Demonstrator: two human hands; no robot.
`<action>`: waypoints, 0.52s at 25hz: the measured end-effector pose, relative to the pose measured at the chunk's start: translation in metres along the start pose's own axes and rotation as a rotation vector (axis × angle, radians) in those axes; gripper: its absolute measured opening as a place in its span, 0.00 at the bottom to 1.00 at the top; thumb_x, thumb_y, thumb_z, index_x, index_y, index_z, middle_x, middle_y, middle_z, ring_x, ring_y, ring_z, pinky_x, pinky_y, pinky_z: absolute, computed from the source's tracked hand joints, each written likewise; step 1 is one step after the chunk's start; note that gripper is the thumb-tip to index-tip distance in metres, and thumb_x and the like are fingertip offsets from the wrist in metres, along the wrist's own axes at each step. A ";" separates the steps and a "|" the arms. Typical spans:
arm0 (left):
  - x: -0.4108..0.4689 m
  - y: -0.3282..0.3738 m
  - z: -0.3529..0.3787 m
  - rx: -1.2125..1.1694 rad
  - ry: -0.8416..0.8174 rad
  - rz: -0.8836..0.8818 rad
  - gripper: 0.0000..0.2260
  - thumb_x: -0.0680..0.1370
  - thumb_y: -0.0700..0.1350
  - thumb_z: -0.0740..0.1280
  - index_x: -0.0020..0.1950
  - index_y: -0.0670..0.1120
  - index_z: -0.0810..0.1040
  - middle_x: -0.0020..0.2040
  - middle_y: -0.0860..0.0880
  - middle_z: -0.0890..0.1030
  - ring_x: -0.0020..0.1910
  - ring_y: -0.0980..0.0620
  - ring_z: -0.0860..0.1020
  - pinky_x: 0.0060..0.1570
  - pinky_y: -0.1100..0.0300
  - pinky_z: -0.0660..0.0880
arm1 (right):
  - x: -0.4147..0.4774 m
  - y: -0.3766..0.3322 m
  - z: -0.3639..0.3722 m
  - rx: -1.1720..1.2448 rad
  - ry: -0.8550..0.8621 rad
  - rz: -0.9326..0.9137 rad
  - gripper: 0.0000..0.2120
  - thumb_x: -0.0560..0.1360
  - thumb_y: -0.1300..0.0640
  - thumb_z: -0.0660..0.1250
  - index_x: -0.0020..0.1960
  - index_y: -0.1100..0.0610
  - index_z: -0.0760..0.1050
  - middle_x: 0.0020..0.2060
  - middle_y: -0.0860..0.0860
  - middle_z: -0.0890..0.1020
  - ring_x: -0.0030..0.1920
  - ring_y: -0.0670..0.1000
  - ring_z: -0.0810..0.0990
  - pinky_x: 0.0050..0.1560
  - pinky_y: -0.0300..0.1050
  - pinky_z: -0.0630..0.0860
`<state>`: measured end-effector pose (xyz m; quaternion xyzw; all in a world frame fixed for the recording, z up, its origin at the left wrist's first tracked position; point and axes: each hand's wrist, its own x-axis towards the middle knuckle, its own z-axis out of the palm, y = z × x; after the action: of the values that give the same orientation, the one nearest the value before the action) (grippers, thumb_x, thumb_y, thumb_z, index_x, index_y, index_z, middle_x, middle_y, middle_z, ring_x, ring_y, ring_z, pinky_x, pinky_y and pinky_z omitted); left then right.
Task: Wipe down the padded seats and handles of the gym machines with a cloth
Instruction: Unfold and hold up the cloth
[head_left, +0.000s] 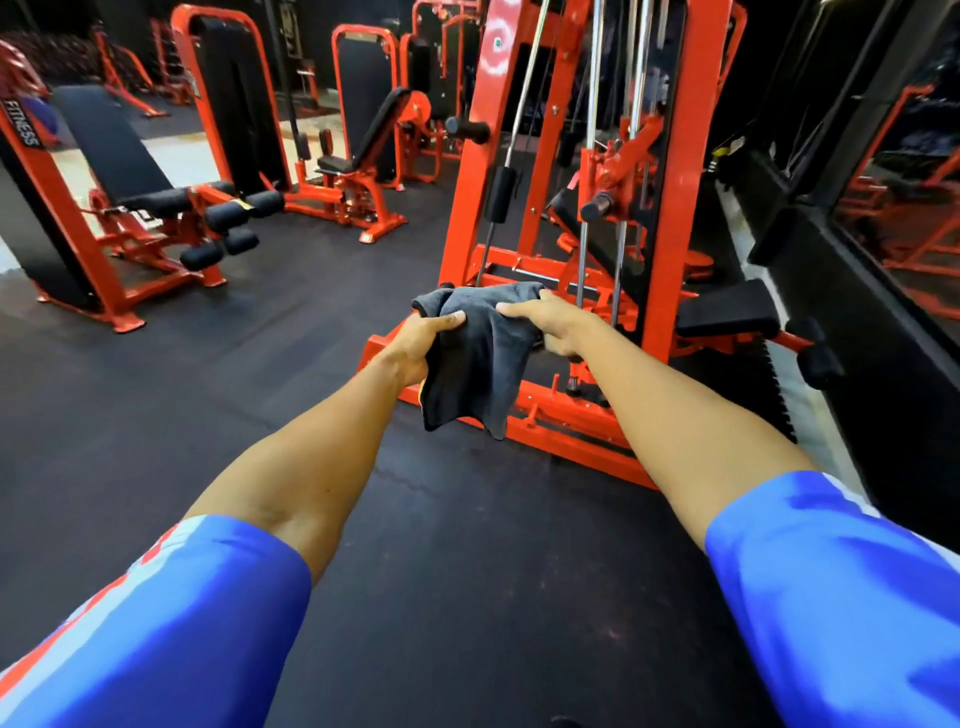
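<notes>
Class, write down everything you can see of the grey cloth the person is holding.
The cloth is dark grey, soft and slightly fuzzy, like microfibre, with a thin yellow trace at its lower left edge. It is bunched along the top and hangs down in loose folds, in the air before an orange machine frame. The left hand grips its upper left, the right hand its upper right; nothing else touches it.

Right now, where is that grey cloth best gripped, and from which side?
Probably at its bunched upper edge, from each side, as the left hand and right hand hold it: the grey cloth hangs limp below, so its lower corners give no firm hold.
</notes>
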<state>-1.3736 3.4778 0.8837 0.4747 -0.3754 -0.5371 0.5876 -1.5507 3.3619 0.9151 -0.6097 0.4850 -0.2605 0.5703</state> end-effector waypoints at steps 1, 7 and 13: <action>0.015 0.004 -0.004 -0.004 0.044 0.007 0.20 0.80 0.38 0.69 0.72 0.46 0.74 0.63 0.40 0.82 0.62 0.41 0.81 0.58 0.48 0.81 | 0.020 -0.003 0.000 -0.004 0.009 -0.026 0.42 0.66 0.46 0.83 0.72 0.55 0.68 0.64 0.52 0.80 0.60 0.50 0.81 0.64 0.52 0.77; 0.104 0.030 -0.034 0.060 0.309 0.055 0.28 0.72 0.34 0.76 0.70 0.41 0.73 0.63 0.36 0.81 0.58 0.40 0.82 0.59 0.42 0.80 | 0.136 -0.028 0.009 -0.036 0.102 -0.221 0.24 0.72 0.52 0.80 0.55 0.50 0.67 0.44 0.45 0.74 0.41 0.45 0.72 0.40 0.43 0.71; 0.167 0.043 -0.105 0.193 0.768 -0.005 0.52 0.60 0.40 0.84 0.76 0.58 0.60 0.67 0.43 0.72 0.60 0.46 0.76 0.59 0.48 0.78 | 0.239 -0.072 0.052 -0.020 -0.224 -0.131 0.30 0.69 0.69 0.78 0.63 0.53 0.69 0.53 0.56 0.78 0.51 0.51 0.77 0.53 0.48 0.73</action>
<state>-1.2385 3.3281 0.8850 0.6949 -0.1758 -0.2844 0.6366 -1.3904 3.1637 0.9159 -0.6710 0.3799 -0.2228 0.5965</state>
